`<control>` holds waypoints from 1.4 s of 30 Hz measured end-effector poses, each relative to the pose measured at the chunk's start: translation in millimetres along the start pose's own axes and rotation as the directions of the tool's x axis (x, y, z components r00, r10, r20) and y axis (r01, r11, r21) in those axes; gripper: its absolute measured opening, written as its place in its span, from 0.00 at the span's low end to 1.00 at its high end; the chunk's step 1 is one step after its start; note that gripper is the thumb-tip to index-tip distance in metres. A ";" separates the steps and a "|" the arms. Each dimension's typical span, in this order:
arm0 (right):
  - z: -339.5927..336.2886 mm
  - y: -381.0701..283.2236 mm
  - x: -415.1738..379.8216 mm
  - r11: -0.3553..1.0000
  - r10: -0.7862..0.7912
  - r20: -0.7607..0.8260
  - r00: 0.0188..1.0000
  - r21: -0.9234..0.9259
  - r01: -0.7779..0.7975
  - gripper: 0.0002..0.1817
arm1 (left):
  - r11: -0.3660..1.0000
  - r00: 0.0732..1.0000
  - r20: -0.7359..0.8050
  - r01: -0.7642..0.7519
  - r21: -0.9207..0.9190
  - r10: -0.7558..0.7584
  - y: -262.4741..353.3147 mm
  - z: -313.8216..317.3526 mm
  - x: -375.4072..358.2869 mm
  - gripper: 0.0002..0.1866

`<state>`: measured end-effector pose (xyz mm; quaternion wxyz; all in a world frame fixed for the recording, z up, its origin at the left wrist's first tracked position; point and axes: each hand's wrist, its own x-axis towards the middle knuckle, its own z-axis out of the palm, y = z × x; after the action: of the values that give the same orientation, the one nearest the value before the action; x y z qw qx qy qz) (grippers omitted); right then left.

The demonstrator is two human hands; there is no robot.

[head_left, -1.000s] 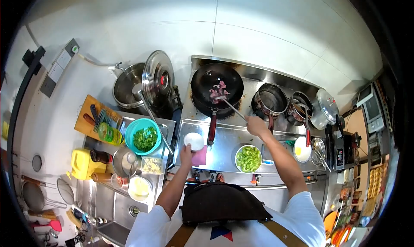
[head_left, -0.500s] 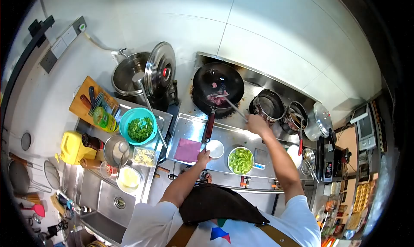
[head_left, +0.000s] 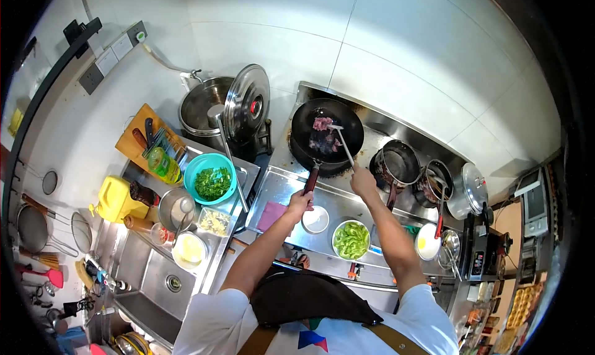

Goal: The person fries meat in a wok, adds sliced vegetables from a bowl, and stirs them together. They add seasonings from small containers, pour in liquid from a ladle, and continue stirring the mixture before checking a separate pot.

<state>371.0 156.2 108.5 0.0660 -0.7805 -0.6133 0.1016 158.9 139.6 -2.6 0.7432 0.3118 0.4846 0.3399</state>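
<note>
Black wok [head_left: 351,124], handle [head_left: 312,178] partly hidden in grasping left hand [head_left: 300,202], spatula [head_left: 345,145] end lost inside gripping right hand [head_left: 363,180].

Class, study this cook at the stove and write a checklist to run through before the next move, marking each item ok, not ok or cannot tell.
1. Left hand on the wok handle: ok.
2. Right hand holding the spatula: ok.
3. Spatula's head inside the wok: ok.
4. Meat inside the wok: ok.
5. White bowl out of the hands: ok, beside the left one.
6. Flame lit: cannot tell, hidden beneath the wok.
</note>
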 end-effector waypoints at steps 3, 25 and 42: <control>-1.4 1.7 -1.9 1.000 -0.015 0.064 0.998 -0.013 0.016 0.14 | 0.998 0.999 0.006 -0.046 -0.041 0.046 -3.4 -3.3 1.2 0.11; -11.2 29.9 -10.3 0.974 -0.226 0.098 0.969 0.026 0.224 0.15 | 0.990 0.916 -0.376 0.130 -0.051 -0.140 -106.0 -126.8 -153.1 0.22; 17.3 68.4 7.8 0.990 -0.142 0.079 0.987 -0.007 0.143 0.19 | 0.877 0.699 -0.620 0.479 0.035 -0.357 -245.2 -209.8 -262.5 0.23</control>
<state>433.2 147.1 75.6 0.0440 -0.7304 -0.6704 0.1234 -65.5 -185.1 -134.0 0.5763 0.1406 0.7816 0.1929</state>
